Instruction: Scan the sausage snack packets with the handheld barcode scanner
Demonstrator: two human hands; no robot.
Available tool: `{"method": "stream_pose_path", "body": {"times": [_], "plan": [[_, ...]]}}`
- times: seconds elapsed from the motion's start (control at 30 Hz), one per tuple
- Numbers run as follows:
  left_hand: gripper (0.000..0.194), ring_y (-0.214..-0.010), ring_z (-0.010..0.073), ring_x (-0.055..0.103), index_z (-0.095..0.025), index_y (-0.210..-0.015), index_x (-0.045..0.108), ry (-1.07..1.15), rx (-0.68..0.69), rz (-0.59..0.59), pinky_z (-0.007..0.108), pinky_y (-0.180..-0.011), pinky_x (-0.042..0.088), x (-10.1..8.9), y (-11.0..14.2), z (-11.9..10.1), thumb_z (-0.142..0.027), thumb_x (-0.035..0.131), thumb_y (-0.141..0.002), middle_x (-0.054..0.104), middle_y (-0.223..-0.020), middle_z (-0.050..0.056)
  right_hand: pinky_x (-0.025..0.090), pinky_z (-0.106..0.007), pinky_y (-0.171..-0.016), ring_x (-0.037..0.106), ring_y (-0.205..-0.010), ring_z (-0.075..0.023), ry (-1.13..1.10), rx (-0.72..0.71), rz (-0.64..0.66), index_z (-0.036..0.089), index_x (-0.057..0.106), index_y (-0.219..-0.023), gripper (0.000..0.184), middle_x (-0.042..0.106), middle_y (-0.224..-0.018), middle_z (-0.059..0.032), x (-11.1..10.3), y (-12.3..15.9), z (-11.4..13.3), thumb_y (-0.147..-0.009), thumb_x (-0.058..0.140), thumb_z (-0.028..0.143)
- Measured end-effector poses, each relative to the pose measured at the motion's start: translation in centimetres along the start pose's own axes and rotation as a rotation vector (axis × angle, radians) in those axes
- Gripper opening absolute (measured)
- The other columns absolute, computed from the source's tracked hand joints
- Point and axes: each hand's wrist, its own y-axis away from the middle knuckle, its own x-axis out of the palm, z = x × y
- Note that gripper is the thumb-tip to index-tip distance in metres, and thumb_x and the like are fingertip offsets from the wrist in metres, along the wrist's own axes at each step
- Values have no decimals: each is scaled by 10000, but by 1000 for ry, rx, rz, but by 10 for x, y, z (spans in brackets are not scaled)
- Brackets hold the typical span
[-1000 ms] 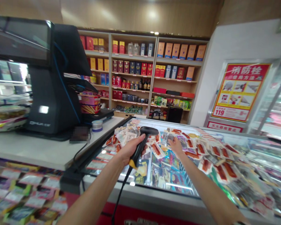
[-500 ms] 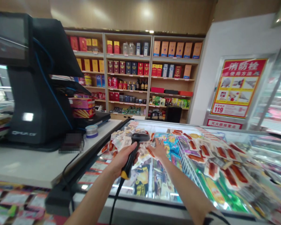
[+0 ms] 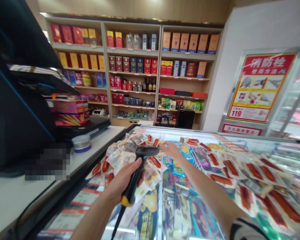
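Note:
My left hand (image 3: 128, 176) is wrapped around the handle of a black barcode scanner (image 3: 146, 151) with a yellow-trimmed base and a trailing cable. My right hand (image 3: 170, 150) reaches in just right of the scanner head, its fingers stretched leftward beside the pile; whether the fingertips touch a pack cannot be made out. Clear vacuum packs (image 3: 126, 158) of sausages and other snacks lie heaped on the freezer's glass top (image 3: 165, 186) around the scanner. A sausage pack (image 3: 155, 162) sits just below the scanner head.
More sausage packs (image 3: 255, 171) spread over the right side of the freezer. A counter (image 3: 7, 200) with a black checkout terminal (image 3: 17, 100) and a round tin (image 3: 81, 144) stands at left. Shelves (image 3: 132, 71) of boxes and bottles line the back wall.
The view has moved closer to the freezer. My right hand has shifted to behind the scanner head's right end, its fingers less spread. My left hand keeps hold of the scanner.

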Motion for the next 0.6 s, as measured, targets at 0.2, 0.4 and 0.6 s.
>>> {"method": "stream_pose_path", "body": {"times": [0.2, 0.4, 0.6], "plan": [[288, -454, 73, 467, -133, -696, 535, 7, -41, -47, 185, -429, 357, -8, -2, 0, -419, 503, -700, 526, -588, 9, 250, -514, -828, 337, -1084, -288, 380, 123, -196, 288, 473, -1097, 427, 373, -1224, -67, -41, -62, -88, -723, 391, 477], [279, -458, 75, 468, -135, -691, 544, 3, -35, -28, 186, -437, 352, -6, -1, 1, -409, 493, -711, 517, -569, 6, 303, -510, -768, 436, -998, -299, 463, 126, 68, 338, 427, -1138, 473, 491, -1113, -74, -32, -75, -135, -730, 318, 549], [333, -431, 72, 464, -122, -601, 512, -8, -28, -6, 178, -409, 349, 2, 2, 5, -438, 486, -701, 510, -524, 12, 321, -370, -833, 458, -993, -225, 479, -135, 49, 299, 441, -1142, 467, 491, -1146, -44, -42, 11, -123, -743, 335, 517]]}}
